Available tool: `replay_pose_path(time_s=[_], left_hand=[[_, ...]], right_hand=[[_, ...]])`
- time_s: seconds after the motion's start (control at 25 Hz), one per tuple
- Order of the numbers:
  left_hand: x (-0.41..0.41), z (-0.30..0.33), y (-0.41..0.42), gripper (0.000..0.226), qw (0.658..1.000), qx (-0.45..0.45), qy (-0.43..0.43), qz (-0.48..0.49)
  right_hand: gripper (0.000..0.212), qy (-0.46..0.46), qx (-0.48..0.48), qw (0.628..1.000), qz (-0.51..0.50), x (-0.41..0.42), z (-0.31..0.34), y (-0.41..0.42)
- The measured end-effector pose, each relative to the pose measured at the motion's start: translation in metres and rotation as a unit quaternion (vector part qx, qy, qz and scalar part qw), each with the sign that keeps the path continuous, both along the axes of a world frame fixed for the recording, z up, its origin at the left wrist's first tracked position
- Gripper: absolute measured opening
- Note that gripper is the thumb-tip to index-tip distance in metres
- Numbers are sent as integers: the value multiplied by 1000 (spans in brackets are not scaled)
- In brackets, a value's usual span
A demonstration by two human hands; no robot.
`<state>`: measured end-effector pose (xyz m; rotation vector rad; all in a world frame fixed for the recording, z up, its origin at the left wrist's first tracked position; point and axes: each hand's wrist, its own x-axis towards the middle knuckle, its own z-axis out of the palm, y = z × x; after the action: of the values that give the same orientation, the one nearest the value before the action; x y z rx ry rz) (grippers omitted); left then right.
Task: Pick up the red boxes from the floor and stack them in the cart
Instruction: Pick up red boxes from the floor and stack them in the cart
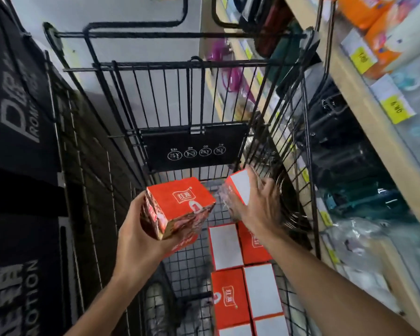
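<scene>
Both hands reach into the black wire cart (121,112). The left hand (141,234) grips a red box (180,204) from below and from the side — the thumb lies along the box's left edge and the fingers curl under its base, so the box sits tilted, its top face with a white logo turned up toward the camera.

The right hand (262,204), just to the right of that box and a little farther in, lies with its fingers straight and spread against the side of a second red box (238,190). This one is blurred and tilted, with a white face showing on top; the palm presses on its right side. Whether a thumb hooks round it cannot be told, as the box hides that part.

Below the right forearm, nearer the camera, more red boxes (230,299) lie flat on the cart's mesh floor in two columns, touching one another — some show a white face, some the red logo face. They fill the right half of the floor, while beneath the left hand the mesh is bare.

Beyond both hands, a black panel (194,146) with round white pictograms hangs on the cart's far wall. To the right of the right arm, store shelves (364,110) carry yellow price tags (395,109).
</scene>
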<state>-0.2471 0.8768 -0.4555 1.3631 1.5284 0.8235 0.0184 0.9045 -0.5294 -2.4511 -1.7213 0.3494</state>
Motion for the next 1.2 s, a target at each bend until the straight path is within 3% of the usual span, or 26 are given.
replay_pose_path(time_s=[0.12,0.28,0.52,0.64,0.8,0.92,1.2], left_hand=[[-6,-4,-1,103,1000,-13,-11,-7],[-9,-1,0,104,1000,-19,-15,-13],[-7,-3,1,107,999,-38,-10,-4],[2,-4,4,107,997,-73,-14,10],[15,-18,25,125,998,-68,-11,14],[28,-42,50,108,996,-63,14,56],[93,-91,57,97,989,-89,57,102]], right_hand=[[84,-45,-72,996,11,3,-19,-7],[89,-37,-104,994,19,4,-27,0],[109,-83,-203,975,30,8,-44,3],[102,-22,-125,992,18,2,-37,-6],[89,94,30,995,18,-1,-5,-25],[80,158,99,982,7,-1,23,-36],[77,223,129,966,-19,19,54,-49]])
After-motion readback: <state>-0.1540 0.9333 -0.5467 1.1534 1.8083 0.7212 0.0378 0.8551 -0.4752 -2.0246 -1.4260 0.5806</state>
